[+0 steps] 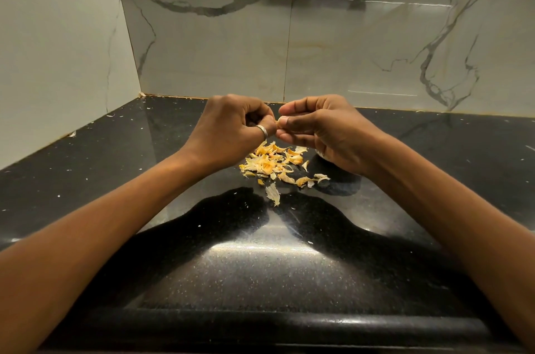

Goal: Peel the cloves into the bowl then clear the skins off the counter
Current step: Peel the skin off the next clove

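Pale and small, the clove (279, 122) is pinched between both hands' fingertips: the left hand (231, 129), wearing a plain metal ring (262, 131), and the right hand (321, 130) curl onto it. Directly below, thin papery yellow skins (269, 165) lie heaped on the glossy, speckled black counter (260, 267).
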The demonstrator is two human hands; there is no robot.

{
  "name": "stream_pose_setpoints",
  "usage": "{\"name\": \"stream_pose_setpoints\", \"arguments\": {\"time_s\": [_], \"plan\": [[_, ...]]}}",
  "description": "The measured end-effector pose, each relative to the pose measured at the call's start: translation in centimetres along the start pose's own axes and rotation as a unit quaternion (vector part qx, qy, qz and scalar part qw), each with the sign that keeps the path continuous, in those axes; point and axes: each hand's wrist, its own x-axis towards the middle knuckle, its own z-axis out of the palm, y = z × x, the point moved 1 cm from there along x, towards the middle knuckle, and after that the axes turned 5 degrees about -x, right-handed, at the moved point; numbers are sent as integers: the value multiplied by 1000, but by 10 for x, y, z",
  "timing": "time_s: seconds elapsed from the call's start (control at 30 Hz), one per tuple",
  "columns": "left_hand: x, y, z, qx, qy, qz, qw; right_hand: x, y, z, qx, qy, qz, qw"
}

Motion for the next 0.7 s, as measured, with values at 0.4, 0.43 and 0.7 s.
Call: {"name": "stream_pose_setpoints", "arguments": {"time_s": [0.4, 0.43, 0.7], "plan": [[2, -3, -5, 19, 46, -33, 998, -2, -3, -1, -28, -9, 9, 1000], [2, -4, -6, 20, 51, -37, 998, -2, -3, -1, -32, -9, 8, 999], [3, -5, -6, 38, 58, -53, 996, -3, -5, -3, -38, -4, 1, 999]]}}
